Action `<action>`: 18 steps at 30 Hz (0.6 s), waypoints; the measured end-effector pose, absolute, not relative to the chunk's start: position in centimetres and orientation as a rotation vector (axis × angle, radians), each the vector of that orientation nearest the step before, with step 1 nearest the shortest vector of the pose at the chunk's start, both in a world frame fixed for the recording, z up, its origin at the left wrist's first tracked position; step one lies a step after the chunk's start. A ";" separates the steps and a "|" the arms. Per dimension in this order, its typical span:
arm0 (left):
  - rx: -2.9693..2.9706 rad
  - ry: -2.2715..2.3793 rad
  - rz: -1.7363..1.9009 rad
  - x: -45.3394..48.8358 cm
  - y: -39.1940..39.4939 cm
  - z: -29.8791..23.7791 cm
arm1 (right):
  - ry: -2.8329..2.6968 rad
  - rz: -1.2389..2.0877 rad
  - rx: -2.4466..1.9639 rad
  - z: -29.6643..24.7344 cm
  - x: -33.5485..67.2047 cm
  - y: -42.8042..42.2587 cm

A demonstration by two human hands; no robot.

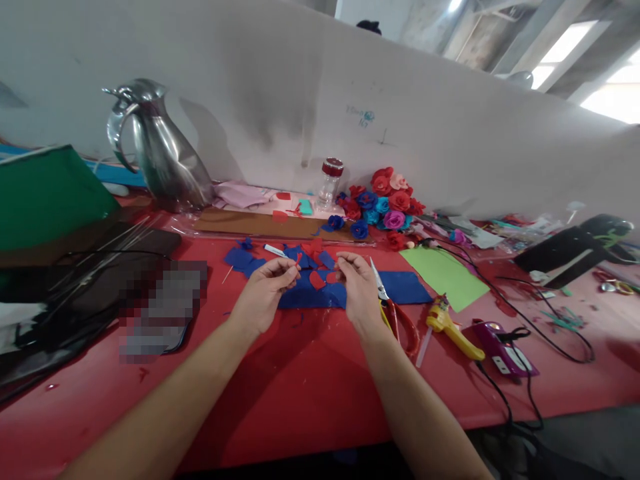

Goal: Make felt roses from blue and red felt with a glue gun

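Note:
Above the middle of the table, my left hand (270, 288) is closed in a pinch on a thin red piece of paper (299, 259). Facing it, my right hand (357, 288) also pinches, with a bit of red paper petal (337, 257) at its fingertips. Between and below them lie cut red petals (317, 280) and dark blue paper pieces (240, 259) on a long blue paper strip (407, 288). Scissors with red and yellow handles (406, 328) rest just right of my right hand. A white pen-like item (274, 251) lies behind my left fingers.
A yellow glue gun (457, 333) and a purple power socket (505, 350) with black cords sit at right, near green paper (445, 277). Finished paper roses (383, 207), a glass jar (329, 185) and a steel jug (163, 153) stand along the wall. A phone (173, 307) lies left.

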State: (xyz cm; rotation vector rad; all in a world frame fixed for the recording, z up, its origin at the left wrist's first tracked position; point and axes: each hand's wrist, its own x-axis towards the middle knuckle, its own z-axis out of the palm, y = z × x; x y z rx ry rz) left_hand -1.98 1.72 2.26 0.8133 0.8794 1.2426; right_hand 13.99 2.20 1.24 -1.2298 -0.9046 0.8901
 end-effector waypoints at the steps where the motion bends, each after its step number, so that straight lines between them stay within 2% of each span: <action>1: 0.827 0.882 1.266 -1.9 1.7 2.3 | -0.979 0.852 -1.271 1.1 14.3 2.4; 7: 0.876 0.981 1.476 -2.3 1.8 2.8 | -1.543 0.517 -1.533 0.0 15.6 2.8; 12: 0.740 0.877 1.437 -2.8 2.3 2.7 | -1.736 0.233 -1.652 -1.6 15.1 2.7; 18: 0.770 0.709 1.330 -2.0 1.5 3.0 | -1.821 0.253 -1.676 -2.5 14.7 2.8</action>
